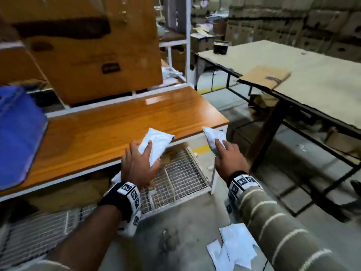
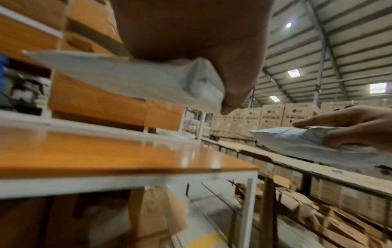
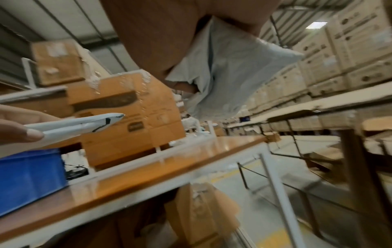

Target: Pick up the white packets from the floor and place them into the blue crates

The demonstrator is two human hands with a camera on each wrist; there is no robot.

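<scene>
My left hand (image 1: 138,163) grips a white packet (image 1: 154,145) just over the front edge of the orange wooden shelf (image 1: 109,124); the left wrist view shows the same packet (image 2: 135,78) under my palm. To its right, my right hand (image 1: 227,157) holds a second white packet (image 1: 214,138) in the air past the shelf's corner, also seen from below as a packet (image 3: 229,70). A blue crate (image 1: 18,133) stands on the shelf at the far left, well left of both hands. Several more white packets (image 1: 234,249) lie on the concrete floor near my right forearm.
Large cardboard boxes (image 1: 93,47) fill the rack behind the shelf. A wire-mesh lower shelf (image 1: 181,177) sits beneath my hands. A long board-topped table (image 1: 304,79) on a dark metal frame stands to the right, with stacked cartons (image 1: 293,20) behind it.
</scene>
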